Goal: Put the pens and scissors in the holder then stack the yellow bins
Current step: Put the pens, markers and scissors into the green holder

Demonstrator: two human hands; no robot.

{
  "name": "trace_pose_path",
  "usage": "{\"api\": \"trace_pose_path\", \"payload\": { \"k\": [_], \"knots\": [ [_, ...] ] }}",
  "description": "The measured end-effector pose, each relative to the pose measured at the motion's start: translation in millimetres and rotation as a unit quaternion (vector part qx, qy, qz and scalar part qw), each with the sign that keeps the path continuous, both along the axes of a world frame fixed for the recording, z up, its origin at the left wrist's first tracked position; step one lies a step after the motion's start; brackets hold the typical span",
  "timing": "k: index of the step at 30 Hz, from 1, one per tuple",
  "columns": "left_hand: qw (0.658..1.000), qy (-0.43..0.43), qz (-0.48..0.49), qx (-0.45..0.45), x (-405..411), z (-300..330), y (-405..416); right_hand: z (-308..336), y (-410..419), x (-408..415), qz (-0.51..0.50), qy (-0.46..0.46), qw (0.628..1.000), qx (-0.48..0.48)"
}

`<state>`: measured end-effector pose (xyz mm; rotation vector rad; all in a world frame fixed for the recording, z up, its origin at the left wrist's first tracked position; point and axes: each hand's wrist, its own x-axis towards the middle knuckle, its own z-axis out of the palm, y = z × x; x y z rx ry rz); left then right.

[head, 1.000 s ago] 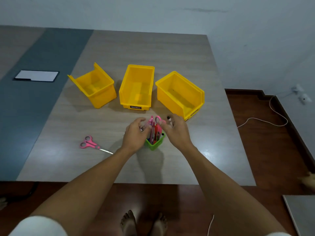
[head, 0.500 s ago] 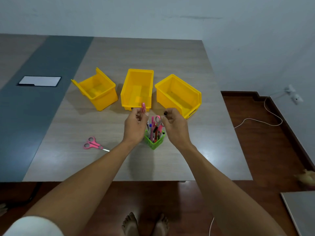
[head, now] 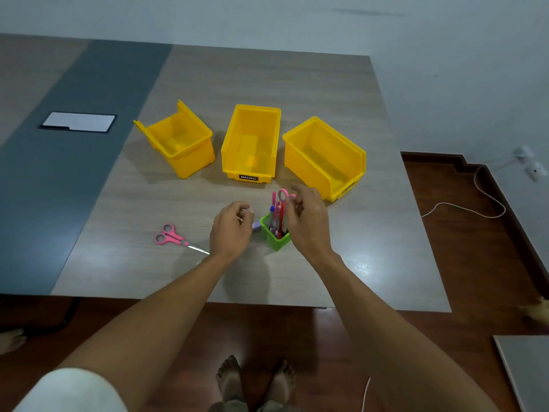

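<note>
A green holder (head: 274, 241) stands near the table's front, filled with several pens (head: 274, 200) and pink-handled scissors (head: 283, 194) standing upright. My right hand (head: 309, 224) hovers just right of the holder, its fingers apart beside the scissors' handle. My left hand (head: 231, 231) is just left of the holder with curled fingers. A small pale purple thing (head: 255, 225) shows at its fingertips, and I cannot tell if it is held. A second pair of pink scissors (head: 172, 237) lies flat on the table to the left. Three yellow bins stand apart behind: left (head: 193, 163), middle (head: 234, 173), right (head: 306, 173).
The wooden table (head: 371, 233) has a dark grey strip (head: 59, 173) at its left, with a white plate (head: 78, 121) set in it. A white cable (head: 475, 209) runs over the brown floor at the right. My bare feet (head: 255, 379) stand below the table's front edge.
The pink pen from my left hand and the dark-tipped pen from my right now stand in the holder. My left hand has dropped to the holder's left side.
</note>
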<state>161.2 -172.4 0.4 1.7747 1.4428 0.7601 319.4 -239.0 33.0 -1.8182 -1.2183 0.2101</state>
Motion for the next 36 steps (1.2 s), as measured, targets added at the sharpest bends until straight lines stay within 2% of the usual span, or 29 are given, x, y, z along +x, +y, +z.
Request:
{"api": "trace_pose_path", "payload": {
  "k": [2, 5, 8, 12, 17, 23, 32, 36],
  "knots": [
    [0.999, 0.030, 0.031, -0.011, -21.6, -0.4, 4.9, 5.2, 7.7, -15.3, 0.041, -0.018, 0.999, 0.028],
    [0.993, 0.075, 0.079, -0.051, -55.6, 4.0, 12.8, 8.3, 23.2, -43.6, 0.113, -0.013, 0.993, -0.005],
    [0.981, 0.106, 0.114, -0.115, -79.3, 2.3, 20.1, 3.8, 37.1, -66.9, 0.167, 0.023, 0.980, -0.101],
    [0.964, 0.113, 0.162, -0.178, -111.6, -12.1, 32.3, -19.9, 56.3, -89.8, 0.219, -0.040, 0.940, -0.260],
    [0.951, 0.102, 0.202, -0.212, -130.6, -22.2, 47.6, -60.9, 74.8, -101.1, 0.205, -0.089, 0.909, -0.351],
    [0.933, 0.105, 0.239, -0.250, -156.6, -50.5, 72.1, -100.3, 83.0, -125.6, 0.178, -0.128, 0.893, -0.393],
    [0.926, 0.077, 0.230, -0.288, -165.6, -107.8, 94.1, -112.4, 77.5, -128.6, 0.193, -0.159, 0.897, -0.365],
    [0.929, 0.074, 0.233, -0.279, -164.8, -74.1, 90.5, -100.6, 86.5, -143.4, 0.155, -0.122, 0.923, -0.331]
  ]
}}
